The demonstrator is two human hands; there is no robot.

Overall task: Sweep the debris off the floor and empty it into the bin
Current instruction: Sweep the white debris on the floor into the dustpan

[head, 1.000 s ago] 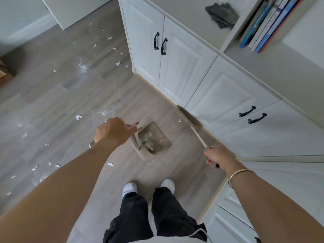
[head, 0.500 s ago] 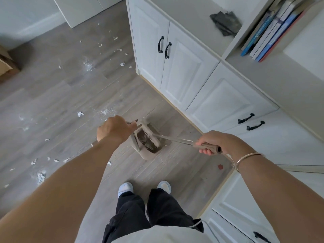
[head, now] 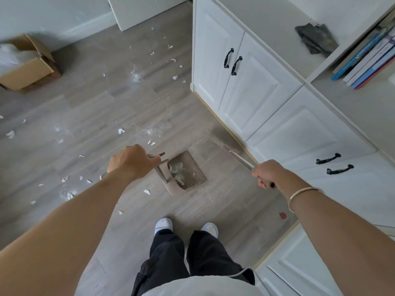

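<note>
My left hand (head: pixel 130 161) grips the upright handle of a beige dustpan (head: pixel 188 174) that rests on the grey wood floor just ahead of my feet. White scraps lie inside the pan. My right hand (head: pixel 267 173) is closed around the broom handle; the broom (head: pixel 226 142) is blurred, its head by the cabinet base to the right of the pan. White paper bits and dust (head: pixel 136 74) are scattered over the floor to the left and far side. A cardboard box (head: pixel 27 67) with white stuff inside sits at the far left.
White cabinets (head: pixel 252 86) with black handles run along the right side. A shelf above holds books (head: pixel 372 58) and a dark cloth (head: pixel 316 39). A small red speck (head: pixel 282 215) lies on the floor near my right wrist. My feet (head: pixel 163 224) stand behind the pan.
The broom head has swung out of the dustpan and back to the right, toward the cabinet base. My left hand has kept the dustpan in place.
</note>
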